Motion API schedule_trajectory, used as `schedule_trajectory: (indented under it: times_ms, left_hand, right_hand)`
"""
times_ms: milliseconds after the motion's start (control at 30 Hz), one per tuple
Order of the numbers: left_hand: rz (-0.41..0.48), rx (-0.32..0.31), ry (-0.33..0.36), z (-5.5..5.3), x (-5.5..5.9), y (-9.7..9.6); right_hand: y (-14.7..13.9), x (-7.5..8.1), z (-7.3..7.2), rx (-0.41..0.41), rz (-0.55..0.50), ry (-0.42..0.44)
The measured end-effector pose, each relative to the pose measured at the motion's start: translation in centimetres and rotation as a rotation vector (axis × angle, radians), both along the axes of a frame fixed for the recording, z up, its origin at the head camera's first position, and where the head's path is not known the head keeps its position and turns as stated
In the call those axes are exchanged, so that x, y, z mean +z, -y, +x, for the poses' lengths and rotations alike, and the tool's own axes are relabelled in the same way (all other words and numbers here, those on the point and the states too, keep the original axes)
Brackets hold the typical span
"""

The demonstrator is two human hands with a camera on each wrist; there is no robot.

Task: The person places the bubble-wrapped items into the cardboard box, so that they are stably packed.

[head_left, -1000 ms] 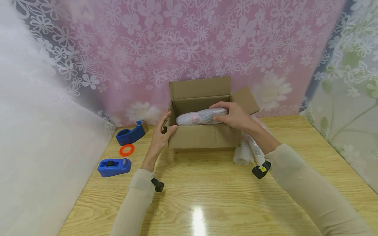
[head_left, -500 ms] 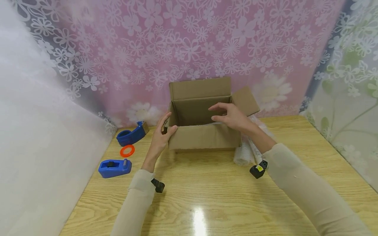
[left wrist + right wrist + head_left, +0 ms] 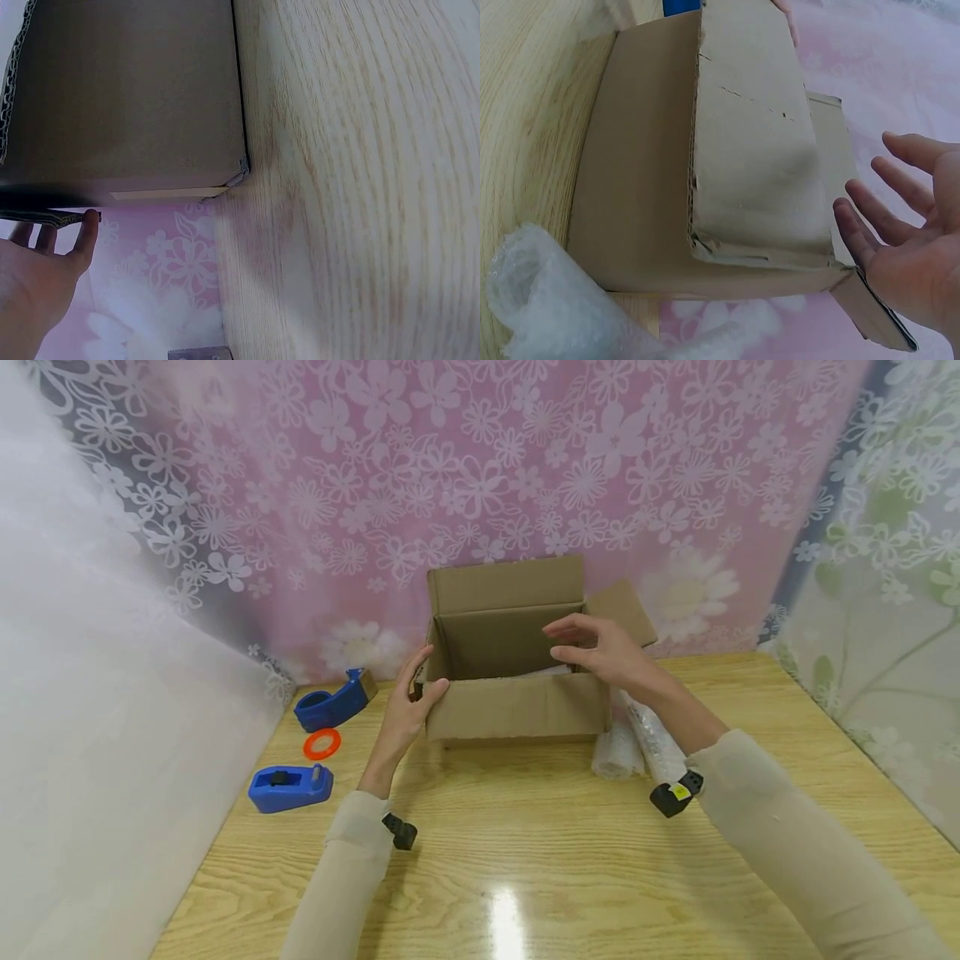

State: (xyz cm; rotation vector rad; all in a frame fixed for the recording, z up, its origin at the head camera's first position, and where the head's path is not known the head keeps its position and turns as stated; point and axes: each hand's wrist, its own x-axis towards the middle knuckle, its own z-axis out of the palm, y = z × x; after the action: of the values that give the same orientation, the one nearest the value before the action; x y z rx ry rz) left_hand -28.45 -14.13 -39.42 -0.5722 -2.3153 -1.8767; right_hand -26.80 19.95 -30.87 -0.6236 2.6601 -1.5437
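The whitish bubble-wrapped bundle (image 3: 552, 671) now lies deep inside the open brown cardboard box (image 3: 517, 710) at the frame's centre, placement seemingly done, the freed right hand (image 3: 611, 652) hovering with fingers parted while the left hand (image 3: 405, 714) grips the box's side.

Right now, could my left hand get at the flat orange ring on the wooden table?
Probably yes: once your left hand leaves the brown cardboard box, nothing visible stands between it and the flat orange ring.
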Motion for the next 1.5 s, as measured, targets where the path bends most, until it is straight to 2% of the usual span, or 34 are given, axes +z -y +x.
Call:
schedule_trajectory:
  times_ms: [333, 767, 1100, 1300, 1500]
  left_hand:
    - [-0.003, 0.005, -0.010, 0.0, 0.0, 0.0]
    - [0.012, 0.009, -0.005, -0.2, 0.0, -0.1]
    - [0.026, -0.007, -0.010, -0.2, 0.0, -0.1]
    - [0.021, -0.018, -0.015, -0.2, 0.0, -0.1]
    - [0.013, -0.016, -0.012, -0.1, -0.2, 0.1]
  right_hand:
    - [-1.4, 0.7, 0.6, -0.001, -0.049, -0.026]
    - [-4.7, 1.8, 2.1, -0.080, -0.069, -0.054]
    - [-8.1, 1.8, 3.2, -0.096, -0.159, -0.120]
    - [-10.2, 1.9, 4.1, -0.101, -0.212, -0.110]
    - [-11.6, 0.5, 4.6, -0.104, -0.234, -0.096]
